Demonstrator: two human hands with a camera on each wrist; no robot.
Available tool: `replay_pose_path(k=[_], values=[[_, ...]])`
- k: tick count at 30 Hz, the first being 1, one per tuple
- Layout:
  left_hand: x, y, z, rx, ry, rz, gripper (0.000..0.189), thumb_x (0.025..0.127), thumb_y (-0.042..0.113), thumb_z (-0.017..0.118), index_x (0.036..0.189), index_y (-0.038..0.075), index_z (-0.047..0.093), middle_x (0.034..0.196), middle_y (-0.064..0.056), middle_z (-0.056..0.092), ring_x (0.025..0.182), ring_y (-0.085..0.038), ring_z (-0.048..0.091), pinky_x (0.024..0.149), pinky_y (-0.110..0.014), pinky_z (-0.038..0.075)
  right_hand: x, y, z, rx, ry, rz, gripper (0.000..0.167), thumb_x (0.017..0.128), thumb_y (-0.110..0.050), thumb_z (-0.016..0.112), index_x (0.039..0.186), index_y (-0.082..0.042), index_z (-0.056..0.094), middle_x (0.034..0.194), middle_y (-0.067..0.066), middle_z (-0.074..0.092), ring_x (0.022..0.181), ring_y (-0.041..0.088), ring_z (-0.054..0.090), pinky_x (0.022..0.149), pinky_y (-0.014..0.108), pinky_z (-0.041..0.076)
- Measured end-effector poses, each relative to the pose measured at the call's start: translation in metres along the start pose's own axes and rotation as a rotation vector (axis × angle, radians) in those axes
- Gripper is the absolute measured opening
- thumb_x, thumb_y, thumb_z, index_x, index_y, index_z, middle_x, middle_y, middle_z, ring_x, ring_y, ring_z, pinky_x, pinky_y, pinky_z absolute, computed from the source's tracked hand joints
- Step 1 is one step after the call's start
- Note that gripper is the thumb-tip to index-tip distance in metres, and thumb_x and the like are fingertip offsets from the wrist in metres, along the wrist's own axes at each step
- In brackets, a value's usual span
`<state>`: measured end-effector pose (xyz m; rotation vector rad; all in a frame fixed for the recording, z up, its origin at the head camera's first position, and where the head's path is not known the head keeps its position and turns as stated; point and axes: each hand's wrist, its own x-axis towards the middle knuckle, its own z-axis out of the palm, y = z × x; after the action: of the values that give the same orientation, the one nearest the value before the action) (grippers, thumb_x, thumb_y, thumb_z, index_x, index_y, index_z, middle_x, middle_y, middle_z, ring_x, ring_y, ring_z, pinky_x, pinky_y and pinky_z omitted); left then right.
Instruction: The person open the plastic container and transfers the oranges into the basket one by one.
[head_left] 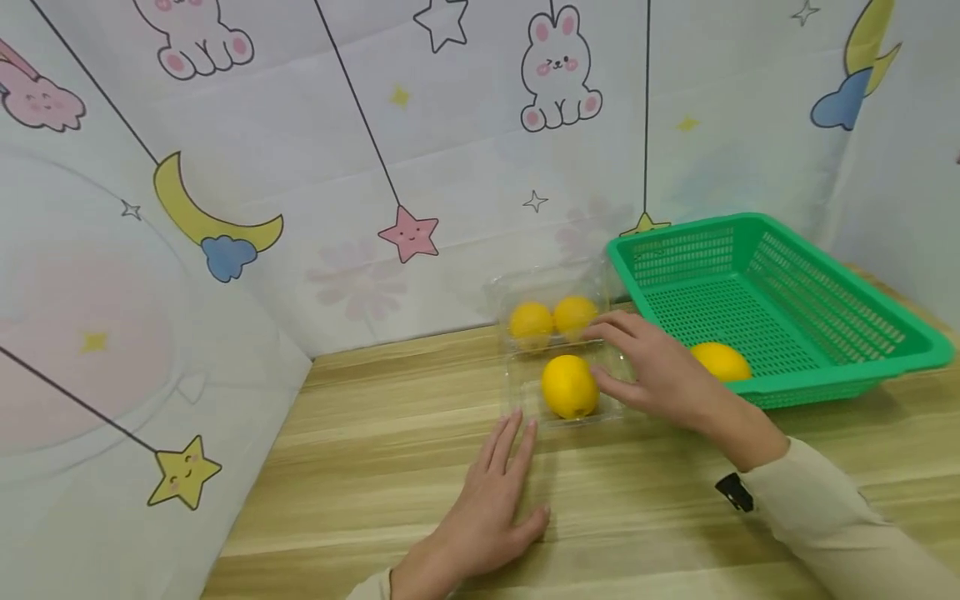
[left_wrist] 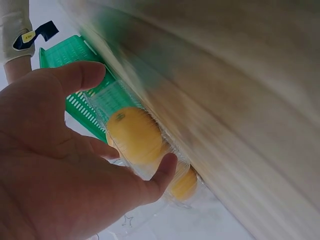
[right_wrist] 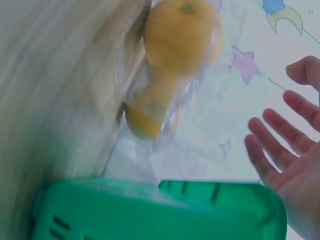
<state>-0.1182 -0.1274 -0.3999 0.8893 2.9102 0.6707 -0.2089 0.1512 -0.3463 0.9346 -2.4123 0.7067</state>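
A clear plastic box (head_left: 517, 379) stands on the table by the back wall. One yellow-orange orange (head_left: 570, 387) sits in its front part; two more, an orange (head_left: 531, 323) and its neighbour (head_left: 576, 317), sit side by side behind. My left hand (head_left: 487, 500) is low over the table, fingers straight, fingertips right at the box's front edge. Over the box's right side hovers my right hand (head_left: 660, 367), its fingers spread and loosely bent beside the front orange. The right wrist view shows that palm (right_wrist: 300, 180) holding nothing, with the oranges (right_wrist: 182, 35) off to its left.
To the right stands a green plastic basket (head_left: 817, 379) with perforated sides, near the box. Another orange (head_left: 720, 362) lies in its near left corner, partly behind my right wrist. A printed cloth (head_left: 465, 150) covers the walls behind the wooden table (head_left: 360, 450).
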Motion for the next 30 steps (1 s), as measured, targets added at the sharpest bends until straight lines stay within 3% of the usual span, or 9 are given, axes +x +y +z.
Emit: replay_pose_path(k=[9, 18, 30], values=[[0.0, 0.0, -0.001, 0.009, -0.012, -0.003, 0.092, 0.098, 0.029, 0.071, 0.17, 0.007, 0.017, 0.178, -0.017, 0.005, 0.163, -0.038, 0.011, 0.12, -0.07, 0.032, 0.01, -0.008, 0.023, 0.014, -0.221, 0.167, 0.047, 0.1, -0.023, 0.075, 0.143, -0.009, 0.063, 0.147, 0.014, 0.058, 0.121, 0.038, 0.066, 0.097, 0.059, 0.056], [0.0, 0.0, -0.001, -0.002, -0.018, -0.014, 0.091, 0.099, 0.029, 0.071, 0.17, 0.006, 0.018, 0.178, -0.016, 0.005, 0.164, -0.037, 0.01, 0.119, -0.069, 0.032, 0.021, -0.016, 0.05, -0.007, -0.279, 0.307, 0.062, 0.096, -0.037, 0.079, 0.15, -0.013, 0.06, 0.153, 0.019, 0.054, 0.127, 0.045, 0.063, 0.108, 0.071, 0.044], [-0.001, 0.001, -0.002, -0.012, -0.02, -0.008, 0.091, 0.1, 0.03, 0.07, 0.17, 0.007, 0.018, 0.178, -0.016, 0.005, 0.164, -0.037, 0.01, 0.119, -0.071, 0.032, 0.025, -0.02, 0.058, 0.0, -0.315, 0.334, 0.057, 0.093, -0.025, 0.083, 0.143, -0.005, 0.065, 0.147, 0.023, 0.06, 0.126, 0.045, 0.063, 0.106, 0.062, 0.051]])
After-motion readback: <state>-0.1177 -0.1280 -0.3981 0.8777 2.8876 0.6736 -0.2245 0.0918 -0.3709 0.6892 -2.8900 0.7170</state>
